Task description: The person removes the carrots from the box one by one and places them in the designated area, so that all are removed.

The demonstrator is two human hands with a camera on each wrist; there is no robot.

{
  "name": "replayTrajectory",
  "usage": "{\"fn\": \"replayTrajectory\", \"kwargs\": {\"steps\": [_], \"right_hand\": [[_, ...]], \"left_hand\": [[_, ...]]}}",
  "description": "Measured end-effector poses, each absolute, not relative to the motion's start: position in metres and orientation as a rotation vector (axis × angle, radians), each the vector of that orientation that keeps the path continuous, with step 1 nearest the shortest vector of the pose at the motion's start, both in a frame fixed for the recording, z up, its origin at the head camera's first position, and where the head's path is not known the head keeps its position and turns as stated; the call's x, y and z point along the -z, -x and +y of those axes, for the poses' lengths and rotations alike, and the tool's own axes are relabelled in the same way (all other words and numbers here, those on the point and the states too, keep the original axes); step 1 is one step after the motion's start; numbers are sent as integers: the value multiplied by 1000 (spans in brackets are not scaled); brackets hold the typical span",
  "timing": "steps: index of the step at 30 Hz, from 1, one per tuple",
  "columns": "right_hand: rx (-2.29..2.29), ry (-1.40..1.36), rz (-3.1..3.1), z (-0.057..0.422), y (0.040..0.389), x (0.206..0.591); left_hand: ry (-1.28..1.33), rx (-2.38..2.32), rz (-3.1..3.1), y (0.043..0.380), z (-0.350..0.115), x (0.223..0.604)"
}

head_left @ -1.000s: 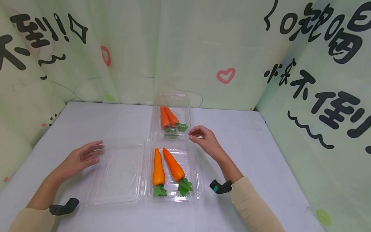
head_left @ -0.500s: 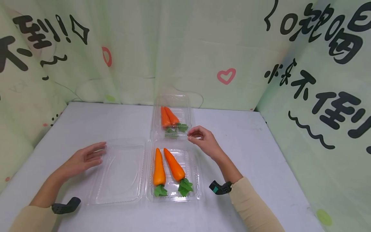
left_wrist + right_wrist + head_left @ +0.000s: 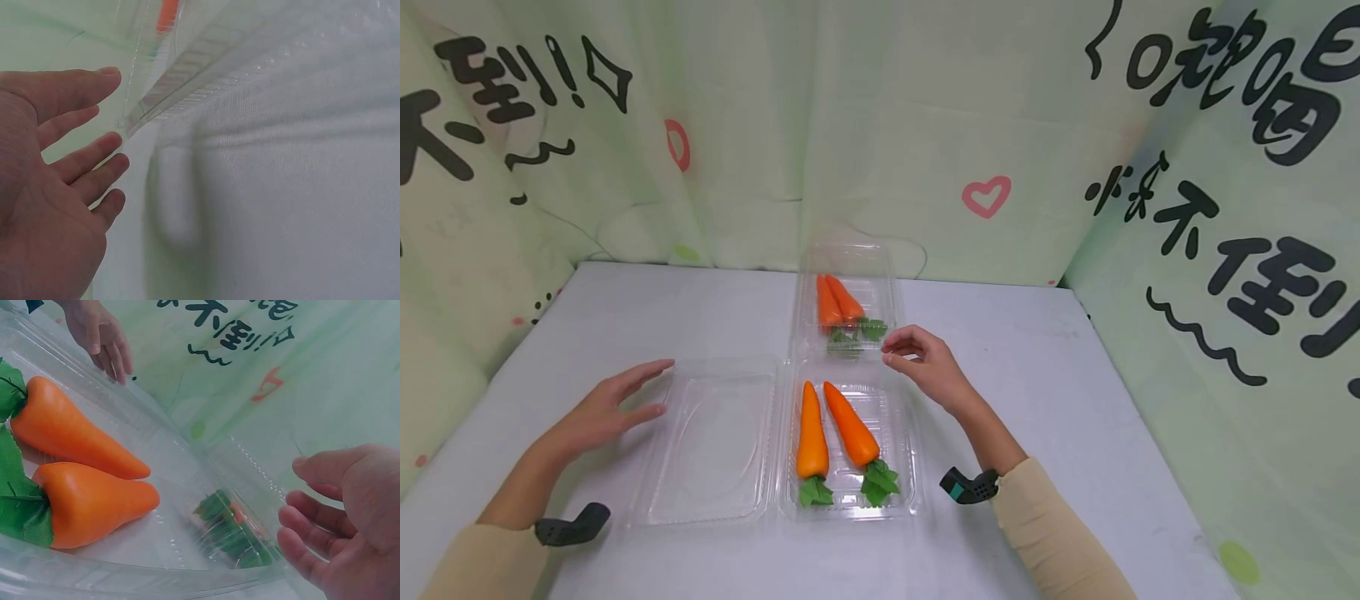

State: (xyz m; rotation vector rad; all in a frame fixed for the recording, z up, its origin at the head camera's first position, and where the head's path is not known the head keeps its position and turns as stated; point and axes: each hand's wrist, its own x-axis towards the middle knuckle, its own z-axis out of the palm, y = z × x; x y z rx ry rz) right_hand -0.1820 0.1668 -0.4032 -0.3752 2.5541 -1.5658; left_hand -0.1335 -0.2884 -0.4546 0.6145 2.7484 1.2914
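Note:
In the head view, a clear plastic clamshell box (image 3: 913,492) lies open, its lid (image 3: 715,446) folded flat to the left. Two orange carrots with green leaves, a left one (image 3: 812,437) and a right one (image 3: 853,429), lie in its base, tips pointing away. My left hand (image 3: 591,417) is at the lid's left edge, thumb spread from the fingers; in the left wrist view its fingertips come close to the lid corner, contact unclear. My right hand (image 3: 928,362) hovers by the base's far right corner, fingers loosely bent, holding nothing; the right wrist view shows its fingers (image 3: 306,519) apart from the rim.
Directly behind stands another clear box (image 3: 850,260), with orange carrots (image 3: 829,304) and leaves inside. A white table (image 3: 1022,333) carries everything. Pale green curtains (image 3: 887,150) with black lettering enclose the back and sides.
My left hand has shifted slightly right toward the lid, and its thumb has spread away from the fingers. My right hand has drifted slightly left. The carrots stay in place.

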Motion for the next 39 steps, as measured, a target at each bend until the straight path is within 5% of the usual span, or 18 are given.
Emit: {"fn": "replayTrajectory", "kwargs": {"steps": [39], "right_hand": [[1555,462,2503,162,173,399]], "left_hand": [[-505,-1236,2734,148,-261,438]]}}
